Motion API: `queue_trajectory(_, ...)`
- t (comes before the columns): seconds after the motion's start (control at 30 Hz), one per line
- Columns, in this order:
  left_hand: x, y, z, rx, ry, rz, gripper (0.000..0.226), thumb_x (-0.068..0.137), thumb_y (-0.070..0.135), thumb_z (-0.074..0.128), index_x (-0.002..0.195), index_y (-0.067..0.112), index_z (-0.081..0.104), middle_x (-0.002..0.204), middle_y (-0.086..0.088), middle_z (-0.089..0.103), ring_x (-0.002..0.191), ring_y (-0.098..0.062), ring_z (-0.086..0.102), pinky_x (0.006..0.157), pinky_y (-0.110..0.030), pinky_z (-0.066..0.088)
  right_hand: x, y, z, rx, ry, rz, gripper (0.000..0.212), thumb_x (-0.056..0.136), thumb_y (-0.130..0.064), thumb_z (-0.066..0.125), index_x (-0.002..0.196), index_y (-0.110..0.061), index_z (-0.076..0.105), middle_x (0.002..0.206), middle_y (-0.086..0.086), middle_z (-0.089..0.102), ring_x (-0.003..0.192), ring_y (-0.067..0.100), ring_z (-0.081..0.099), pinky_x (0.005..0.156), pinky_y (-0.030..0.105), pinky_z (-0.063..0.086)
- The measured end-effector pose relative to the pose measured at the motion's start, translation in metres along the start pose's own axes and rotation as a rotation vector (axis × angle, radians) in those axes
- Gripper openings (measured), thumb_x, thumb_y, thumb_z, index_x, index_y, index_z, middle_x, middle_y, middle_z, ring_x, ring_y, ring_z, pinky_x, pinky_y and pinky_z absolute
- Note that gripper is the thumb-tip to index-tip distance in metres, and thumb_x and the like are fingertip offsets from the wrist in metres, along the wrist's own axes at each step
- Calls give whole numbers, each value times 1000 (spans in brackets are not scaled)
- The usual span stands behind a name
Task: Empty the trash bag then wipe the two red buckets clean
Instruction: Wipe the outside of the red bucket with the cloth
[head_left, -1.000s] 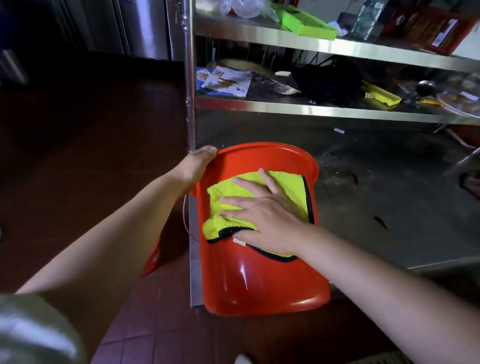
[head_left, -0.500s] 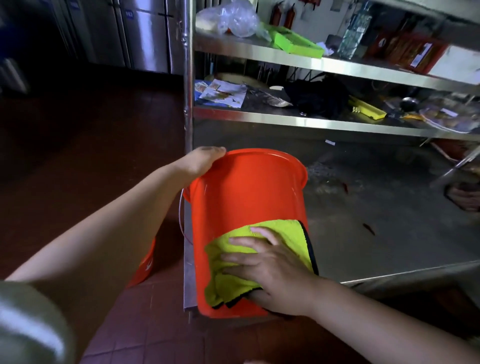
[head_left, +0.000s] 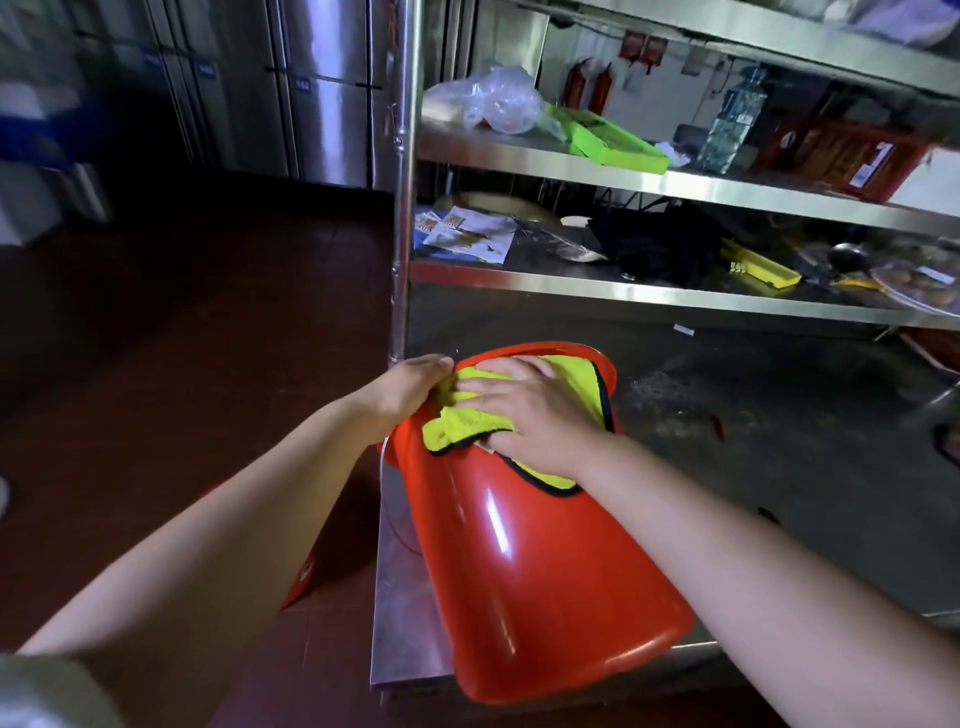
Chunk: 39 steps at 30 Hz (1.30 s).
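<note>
Since half a second back the right hand has slid the yellow cloth from the near end of the red bucket up to the far end, right by the rim. Bucket itself hasn't really gone anywhere; it's lying tipped on its side on the near-left corner of the steel shelf, rim pointing away, base hanging a bit over the near edge.

Right hand is flat on the cloth, fingers straight and spread, pressing it onto the bucket wall rather than grabbing it. Cloth is bunched at its left side, black trim showing, and part of it drapes over the rim on the far right.

Left hand is curled over the rim at the far-left side of the bucket, gripping it; its fingertips go out of sight behind the cloth, almost touching the right hand's fingers.

A bit of a second red bucket peeks out on the floor under the left forearm, left of the shelf; mostly hidden.

Other stuff: dark red tile floor to the left, steel cabinets far left. Upper shelves hold a clear plastic bag, a green tray, a water bottle, some papers and a black bundle of cloth.
</note>
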<state>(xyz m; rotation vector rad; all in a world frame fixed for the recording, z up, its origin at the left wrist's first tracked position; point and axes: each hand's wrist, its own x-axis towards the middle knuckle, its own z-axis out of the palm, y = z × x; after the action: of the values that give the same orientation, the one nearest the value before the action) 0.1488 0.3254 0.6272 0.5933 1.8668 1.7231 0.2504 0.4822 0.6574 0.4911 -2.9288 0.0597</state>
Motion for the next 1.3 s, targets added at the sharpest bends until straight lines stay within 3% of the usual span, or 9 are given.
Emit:
queue_trajectory(0.07, 1, -8, -4, 1, -24, -27, 23, 101, 21, 37, 96, 7, 54, 90, -14, 55, 84, -23, 53, 75, -32, 45, -10, -4, 5, 21, -9, -17, 44, 77, -34, 64, 121, -34, 62, 138, -19, 49, 136, 10, 28, 112, 31, 5)
queue_trajectory(0.2, 1, -20, -14, 28, 71, -70, 26, 99, 23, 40, 85, 18, 62, 79, 7, 66, 65, 2, 63, 60, -11, 50, -59, -20, 9, 90, -48, -62, 46, 70, -32, 59, 115, -32, 67, 133, -18, 54, 135, 11, 34, 114, 36, 9)
queue_trajectory(0.5, 6, -5, -5, 165, 120, 18, 23, 96, 9, 42, 86, 18, 61, 88, -6, 61, 69, -6, 57, 69, -18, 46, -142, -47, 16, 148, -57, -168, 55, 60, -22, 63, 114, -31, 67, 133, -17, 54, 135, 13, 33, 113, 43, 14)
queue_trajectory(0.6, 18, 12, 21, 227, 88, 90, 21, 97, 20, 44, 103, 18, 64, 104, -5, 63, 94, -14, 57, 83, -23, 44, -137, -51, 18, 120, -92, -201, 53, 62, -25, 60, 115, -31, 65, 133, -17, 54, 135, 15, 34, 112, 47, 16)
queue_trajectory(0.7, 25, 9, 32, 401, 183, 66, 44, 97, 40, 43, 131, 14, 52, 135, -5, 52, 126, -18, 46, 107, -28, 35, -123, -43, 18, 87, -120, -252, 53, 63, -27, 58, 116, -32, 64, 132, -16, 55, 133, 14, 36, 111, 46, 18)
queue_trajectory(0.8, 31, 1, 24, 369, 230, 39, 48, 96, 42, 42, 137, 17, 46, 143, -5, 45, 133, -18, 40, 112, -32, 29, -98, -23, 17, 90, -128, -256, 54, 63, -26, 62, 117, -33, 64, 133, -17, 53, 134, 12, 35, 111, 41, 19)
queue_trajectory(1.07, 51, 1, 15, 330, 190, 44, 34, 99, 31, 41, 120, 9, 58, 126, -11, 59, 121, -23, 51, 106, -34, 36, 0, 37, 8, 113, 74, -44, 44, 68, -31, 62, 111, -25, 70, 126, -9, 61, 128, 17, 45, 103, 38, 24)
queue_trajectory(1.2, 46, 4, 15, 70, 157, 43, 21, 99, 17, 42, 97, 6, 60, 83, -1, 52, 76, -5, 50, 64, -16, 40, 16, 41, 12, 162, 109, 45, 39, 74, -31, 66, 113, -28, 68, 130, -14, 57, 132, 12, 38, 108, 35, 19)
queue_trajectory(1.3, 41, 4, 8, 70, 154, 59, 17, 99, 17, 43, 87, 16, 56, 79, 2, 52, 69, -3, 49, 66, -18, 41, -8, 25, 17, 172, 97, 31, 38, 72, -33, 64, 110, -31, 69, 131, -19, 54, 134, 11, 34, 112, 35, 13)
